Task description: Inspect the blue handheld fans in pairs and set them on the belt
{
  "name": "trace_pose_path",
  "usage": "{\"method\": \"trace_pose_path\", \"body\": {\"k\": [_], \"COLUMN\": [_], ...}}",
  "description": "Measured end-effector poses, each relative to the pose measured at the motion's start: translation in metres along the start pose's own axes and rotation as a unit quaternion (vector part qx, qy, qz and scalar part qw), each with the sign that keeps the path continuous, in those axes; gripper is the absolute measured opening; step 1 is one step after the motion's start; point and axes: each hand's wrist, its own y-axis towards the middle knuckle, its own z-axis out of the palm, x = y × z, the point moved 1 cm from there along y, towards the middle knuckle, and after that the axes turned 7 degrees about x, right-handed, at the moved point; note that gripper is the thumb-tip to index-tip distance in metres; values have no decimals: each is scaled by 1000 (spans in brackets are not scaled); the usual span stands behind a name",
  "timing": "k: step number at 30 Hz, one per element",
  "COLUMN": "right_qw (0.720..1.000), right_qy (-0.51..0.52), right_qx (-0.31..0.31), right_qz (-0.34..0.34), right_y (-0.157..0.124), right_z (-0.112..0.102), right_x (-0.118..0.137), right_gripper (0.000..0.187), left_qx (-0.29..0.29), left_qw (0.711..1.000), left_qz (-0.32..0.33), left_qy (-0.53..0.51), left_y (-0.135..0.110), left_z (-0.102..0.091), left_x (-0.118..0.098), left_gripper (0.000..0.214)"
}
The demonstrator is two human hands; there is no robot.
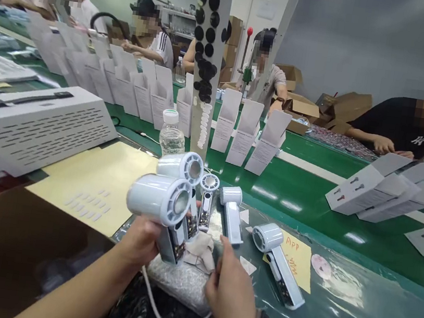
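My left hand (140, 241) grips the handle of a pale blue handheld fan (157, 198), whose circuit board shows through the open handle. A second fan (181, 168) stands close behind it. My right hand (229, 298) is beside a beige cloth (201, 252), with its fingers raised and nothing visible in them. Below the cloth lies a clear bag of small parts (179, 281), crossed by a white cable (170, 316). A small fan head on a handle (206, 200) stands upright nearby. Two more fans (232, 212) (277, 257) lie on the bench to the right.
A green assembly bench (309, 194) carries rows of open white cartons (243, 132). A water bottle (171, 135) and a post with black discs (209, 48) stand ahead. A white vented case (30, 128) lies on yellow paper at left. Co-workers (398, 122) sit across the bench.
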Motion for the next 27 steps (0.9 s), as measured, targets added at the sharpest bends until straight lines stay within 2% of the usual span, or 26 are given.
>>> {"method": "trace_pose_path", "body": {"k": [3, 6, 9, 11, 14, 16, 18, 20, 22, 24, 27], "right_qw": [999, 1000, 999, 999, 994, 967, 909, 844, 798, 787, 801], "right_qy": [21, -12, -26, -5, 92, 236, 394, 497, 548, 567, 567], "right_qx": [12, 4, 19, 38, 65, 90, 135, 197, 240, 238, 191], "right_qz": [29, 14, 28, 32, 7, 5, 25, 53, 70, 57, -6], "right_y": [1, 1, 2, 3, 3, 0, -4, -8, -10, -10, -8], "right_z": [-4, -6, -4, -8, -22, -31, -35, -33, -29, -25, -21], "right_x": [-4, -2, -1, -5, -12, -14, -10, 0, 13, 26, 38], "right_gripper": [57, 41, 48, 51, 35, 20, 8, 17, 28, 35, 42], "left_qx": [-15, -13, 0, 6, 14, 24, 38, 45, 43, 42, 54], "left_qw": [999, 998, 998, 997, 992, 987, 981, 974, 966, 962, 958], "left_qz": [45, 67, 56, 52, 37, 7, -32, -57, -67, -66, -61], "left_qy": [1, -10, -36, -65, -122, -158, -186, -216, -244, -262, -276], "left_y": [3, 3, 4, 5, 6, 6, 7, 8, 9, 10, 9], "left_z": [-6, -4, 4, 8, 8, 8, 9, 15, 22, 29, 34], "left_x": [-5, -7, -12, -16, -17, -14, -9, -5, -4, -3, -3], "left_gripper": [67, 62, 60, 58, 54, 56, 61, 63, 63, 62, 63]}}
